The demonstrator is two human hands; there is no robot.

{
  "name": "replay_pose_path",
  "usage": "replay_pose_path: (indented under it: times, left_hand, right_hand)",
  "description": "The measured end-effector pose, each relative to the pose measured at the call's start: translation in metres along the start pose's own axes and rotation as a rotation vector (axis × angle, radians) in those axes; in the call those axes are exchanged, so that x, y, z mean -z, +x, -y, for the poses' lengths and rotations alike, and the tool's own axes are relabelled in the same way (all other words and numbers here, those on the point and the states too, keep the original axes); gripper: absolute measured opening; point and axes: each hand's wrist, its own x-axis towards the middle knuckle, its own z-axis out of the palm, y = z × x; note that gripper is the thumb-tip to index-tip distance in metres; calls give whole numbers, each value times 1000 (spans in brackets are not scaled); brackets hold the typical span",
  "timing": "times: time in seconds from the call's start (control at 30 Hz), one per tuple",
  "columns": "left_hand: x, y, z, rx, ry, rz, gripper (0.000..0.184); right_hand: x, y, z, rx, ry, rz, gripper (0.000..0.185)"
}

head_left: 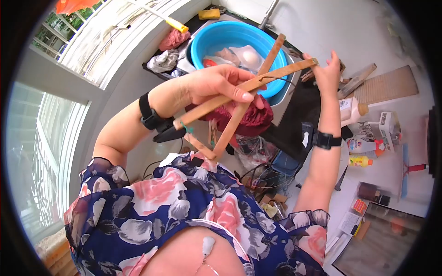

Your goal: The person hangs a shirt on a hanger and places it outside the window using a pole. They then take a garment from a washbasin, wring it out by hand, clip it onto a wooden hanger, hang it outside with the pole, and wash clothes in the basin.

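Head view: the left hand (221,85) grasps the wooden frame (290,71) before the blue tub (202,39); the right hand (328,76), fingers partly spread, touches one bar's end, its grip unclear.

Over the blue basin's (239,31) far-left rim, your hand could pass down to its inside without meeting wood. Across the basin's right half, the crossed wooden frame (285,71) bars your straight reach, and your left hand (221,85) covers the near rim. At the basin's near side, the dark red cloth (262,118) fills the approach. Behind the basin, the faucet (268,19) stands in your way; to its left, you meet the grey cloth (163,60). Right of the basin, the black counter strip (299,106) leaves you a passage before the washboard (391,85).
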Motion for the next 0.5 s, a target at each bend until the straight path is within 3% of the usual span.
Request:
replay_pose_path:
  times: [0.13, 0.17, 0.2, 0.27, 0.3, 0.4, 0.5]
  left_hand:
    - [12, -20, 0, 11, -26, -93, 46]
    - [26, -10, 3, 2, -44, -120, 45]
    - [28, -16, 4, -6, -42, -116, 45]
    - [23, -28, 4, -23, 44, -247, 44]
    - [23, -31, 6, -32, 82, -243, 45]
    - [23, -34, 13, -41, 117, -226, 47]
    - [18, -36, 24, -36, 44, -222, 48]
  right_hand:
    - [16, -67, 39, -117, 448, -88, 89]
    - [9, -71, 33, -72, 341, -158, 71]
    - [7, -74, 29, -64, 338, -161, 71]
    - [11, -78, 11, -311, 686, 142, 51]
    - [14, -82, 20, -317, 722, 113, 37]
    - [21, -90, 46, -75, 528, 134, 60]
    - [8, -101, 61, -38, 602, 231, 89]
